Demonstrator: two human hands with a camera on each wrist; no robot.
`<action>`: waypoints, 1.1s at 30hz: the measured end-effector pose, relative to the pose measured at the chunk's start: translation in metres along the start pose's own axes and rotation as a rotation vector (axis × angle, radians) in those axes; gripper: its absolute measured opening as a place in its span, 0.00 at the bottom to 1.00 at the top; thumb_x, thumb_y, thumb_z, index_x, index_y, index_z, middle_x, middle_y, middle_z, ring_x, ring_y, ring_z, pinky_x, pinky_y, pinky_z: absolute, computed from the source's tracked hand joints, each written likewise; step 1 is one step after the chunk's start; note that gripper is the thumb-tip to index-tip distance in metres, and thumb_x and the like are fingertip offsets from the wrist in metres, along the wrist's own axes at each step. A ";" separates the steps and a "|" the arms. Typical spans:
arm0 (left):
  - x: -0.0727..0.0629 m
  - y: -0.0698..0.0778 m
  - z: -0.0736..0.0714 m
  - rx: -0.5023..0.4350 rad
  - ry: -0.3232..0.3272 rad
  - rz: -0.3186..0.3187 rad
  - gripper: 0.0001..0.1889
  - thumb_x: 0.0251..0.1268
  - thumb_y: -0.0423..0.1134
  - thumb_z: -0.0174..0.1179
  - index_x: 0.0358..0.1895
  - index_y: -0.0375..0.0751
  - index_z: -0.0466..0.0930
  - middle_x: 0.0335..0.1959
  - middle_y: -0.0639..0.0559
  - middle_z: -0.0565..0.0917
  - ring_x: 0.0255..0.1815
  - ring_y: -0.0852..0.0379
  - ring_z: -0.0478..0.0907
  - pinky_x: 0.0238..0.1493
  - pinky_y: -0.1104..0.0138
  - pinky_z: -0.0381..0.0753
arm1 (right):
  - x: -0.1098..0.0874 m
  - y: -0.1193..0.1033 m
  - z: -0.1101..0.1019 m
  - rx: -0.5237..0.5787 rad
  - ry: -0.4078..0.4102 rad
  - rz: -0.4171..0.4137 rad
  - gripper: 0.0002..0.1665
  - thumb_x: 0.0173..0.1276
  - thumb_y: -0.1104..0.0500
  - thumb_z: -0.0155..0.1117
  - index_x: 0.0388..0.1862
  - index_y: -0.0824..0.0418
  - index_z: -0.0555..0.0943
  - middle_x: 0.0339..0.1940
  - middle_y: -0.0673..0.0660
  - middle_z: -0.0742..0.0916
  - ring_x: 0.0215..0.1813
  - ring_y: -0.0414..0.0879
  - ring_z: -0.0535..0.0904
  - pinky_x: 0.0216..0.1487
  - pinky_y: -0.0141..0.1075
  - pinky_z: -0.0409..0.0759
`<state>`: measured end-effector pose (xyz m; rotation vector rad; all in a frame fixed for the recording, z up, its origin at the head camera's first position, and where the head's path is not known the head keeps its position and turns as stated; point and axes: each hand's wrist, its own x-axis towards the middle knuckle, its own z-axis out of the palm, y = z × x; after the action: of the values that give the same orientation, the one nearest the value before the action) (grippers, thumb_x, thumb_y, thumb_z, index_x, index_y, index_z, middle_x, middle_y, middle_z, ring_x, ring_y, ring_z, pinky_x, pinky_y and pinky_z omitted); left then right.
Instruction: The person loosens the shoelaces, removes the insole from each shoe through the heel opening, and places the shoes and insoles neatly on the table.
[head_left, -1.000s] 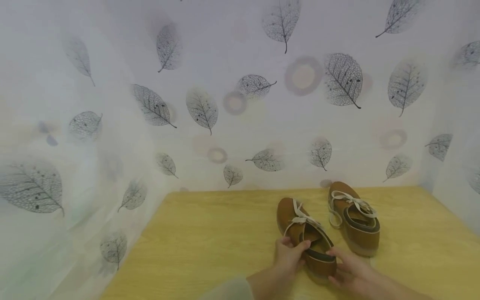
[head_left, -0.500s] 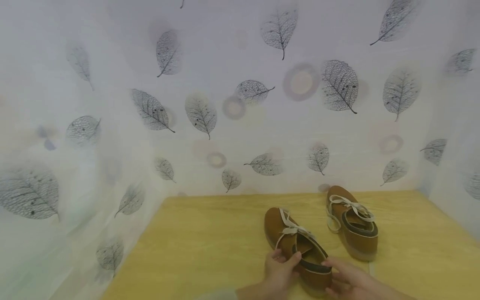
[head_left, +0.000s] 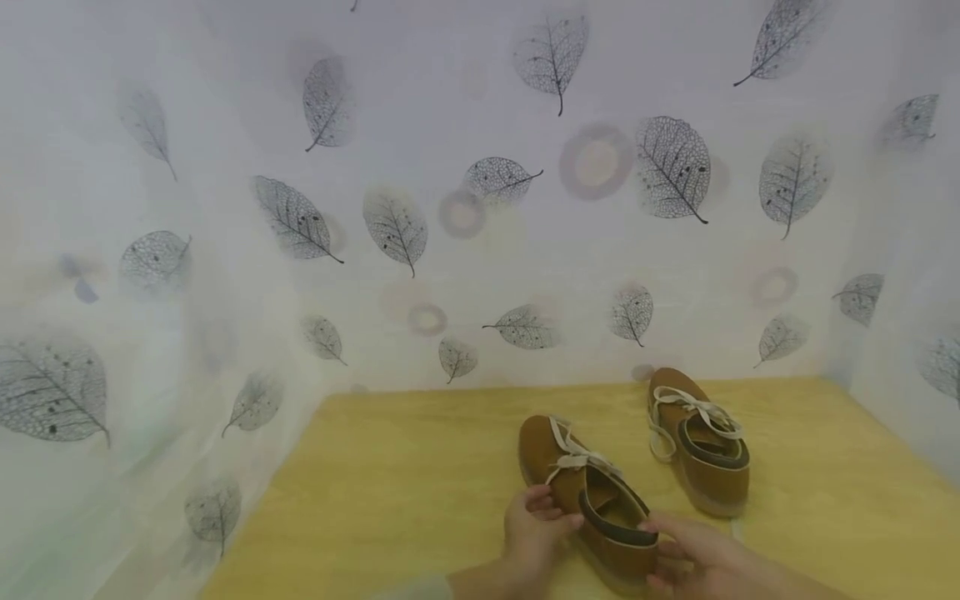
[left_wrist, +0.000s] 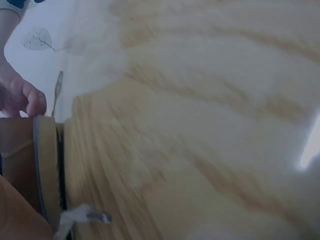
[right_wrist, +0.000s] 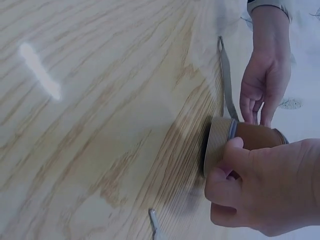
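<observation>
A brown lace-up shoe with a dark collar and a pale bow lies at an angle on the wooden surface, its toe pointing to the far left. At its near-left side, my left hand touches the upper, thumb and fingers spread apart along it. My right hand grips the heel, thumb at the collar's edge; the right wrist view shows its fingers curled by the ribbed sole. In the left wrist view, the shoe and part of its lace show at the left edge.
Behind and to the right stands the matching brown shoe, its lace bow looping over the left side. The yellow wooden surface meets white leaf-print sheeting at the back and both sides.
The near shoe has slid left with both hands, coming slightly toward me. My left thumb has moved from inside the collar to the outer side. The other shoe stays put.
</observation>
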<state>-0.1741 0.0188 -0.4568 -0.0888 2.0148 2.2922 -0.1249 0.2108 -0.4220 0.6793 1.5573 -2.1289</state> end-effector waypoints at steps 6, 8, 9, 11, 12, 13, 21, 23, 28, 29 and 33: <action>0.015 -0.002 -0.015 0.214 -0.039 0.141 0.35 0.34 0.30 0.76 0.53 0.39 0.70 0.46 0.49 0.74 0.42 0.56 0.70 0.44 0.70 0.76 | 0.003 -0.004 -0.009 -0.018 -0.080 0.001 0.24 0.64 0.61 0.58 0.53 0.67 0.60 0.49 0.69 0.69 0.44 0.51 0.75 0.53 0.41 0.79; 0.019 -0.002 -0.020 0.270 -0.056 0.209 0.35 0.34 0.33 0.77 0.52 0.42 0.70 0.47 0.52 0.73 0.43 0.57 0.68 0.44 0.72 0.75 | 0.005 -0.005 -0.013 -0.051 -0.112 -0.005 0.17 0.63 0.60 0.59 0.47 0.64 0.66 0.45 0.65 0.73 0.43 0.50 0.75 0.51 0.39 0.80; 0.020 -0.002 -0.023 0.307 -0.061 0.250 0.35 0.34 0.35 0.77 0.52 0.43 0.70 0.48 0.52 0.72 0.45 0.57 0.68 0.46 0.71 0.74 | 0.006 -0.006 -0.015 -0.067 -0.129 -0.007 0.14 0.63 0.60 0.60 0.44 0.62 0.69 0.43 0.63 0.74 0.43 0.50 0.75 0.49 0.38 0.80; 0.022 -0.001 -0.028 0.394 -0.066 0.319 0.39 0.33 0.40 0.78 0.55 0.45 0.69 0.51 0.54 0.70 0.50 0.56 0.67 0.53 0.67 0.73 | 0.008 -0.008 -0.018 -0.107 -0.161 -0.015 0.08 0.62 0.59 0.60 0.38 0.58 0.72 0.41 0.61 0.74 0.43 0.50 0.73 0.47 0.37 0.80; 0.022 -0.001 -0.030 0.446 -0.067 0.359 0.41 0.31 0.43 0.78 0.56 0.45 0.69 0.53 0.54 0.70 0.52 0.55 0.67 0.57 0.64 0.72 | 0.009 -0.008 -0.019 -0.130 -0.171 -0.024 0.06 0.61 0.59 0.60 0.36 0.57 0.73 0.40 0.60 0.75 0.42 0.50 0.73 0.45 0.35 0.80; 0.022 0.000 -0.032 0.506 -0.075 0.403 0.44 0.30 0.46 0.78 0.59 0.46 0.68 0.56 0.53 0.70 0.56 0.52 0.66 0.61 0.59 0.69 | 0.010 -0.009 -0.020 -0.152 -0.187 -0.032 0.05 0.61 0.59 0.60 0.34 0.57 0.74 0.39 0.59 0.74 0.42 0.50 0.72 0.44 0.34 0.80; 0.038 0.008 -0.053 1.012 -0.251 0.791 0.65 0.26 0.60 0.74 0.72 0.35 0.52 0.73 0.41 0.57 0.72 0.41 0.56 0.68 0.39 0.53 | 0.015 -0.017 -0.025 -0.248 -0.299 -0.072 0.02 0.58 0.60 0.58 0.29 0.56 0.78 0.40 0.57 0.70 0.39 0.49 0.69 0.39 0.28 0.77; 0.042 0.010 -0.058 1.134 -0.296 0.824 0.66 0.29 0.66 0.71 0.74 0.37 0.48 0.75 0.44 0.53 0.74 0.45 0.54 0.70 0.41 0.51 | 0.016 -0.020 -0.025 -0.262 -0.317 -0.073 0.02 0.58 0.61 0.58 0.30 0.56 0.78 0.41 0.58 0.70 0.40 0.49 0.69 0.40 0.28 0.77; 0.047 0.017 -0.064 1.314 -0.406 0.794 0.66 0.34 0.73 0.65 0.75 0.42 0.43 0.75 0.46 0.53 0.74 0.47 0.55 0.69 0.37 0.47 | 0.020 -0.027 -0.026 -0.273 -0.402 -0.051 0.05 0.61 0.61 0.58 0.36 0.57 0.79 0.46 0.61 0.69 0.42 0.49 0.70 0.42 0.29 0.77; 0.047 0.018 -0.065 1.327 -0.427 0.774 0.65 0.35 0.73 0.66 0.75 0.42 0.45 0.75 0.46 0.54 0.73 0.47 0.56 0.68 0.36 0.46 | 0.021 -0.029 -0.027 -0.262 -0.427 -0.038 0.05 0.61 0.61 0.58 0.37 0.56 0.79 0.47 0.61 0.69 0.43 0.49 0.70 0.43 0.30 0.77; 0.051 0.021 -0.069 1.351 -0.493 0.678 0.60 0.38 0.72 0.65 0.74 0.43 0.50 0.74 0.48 0.59 0.72 0.45 0.58 0.69 0.36 0.42 | 0.026 -0.032 -0.028 -0.220 -0.490 0.011 0.05 0.63 0.62 0.56 0.35 0.54 0.79 0.50 0.61 0.67 0.46 0.47 0.70 0.47 0.30 0.77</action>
<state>-0.2285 -0.0512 -0.4505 1.1982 2.9401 0.4660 -0.1608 0.2462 -0.4208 0.0788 1.4668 -1.8874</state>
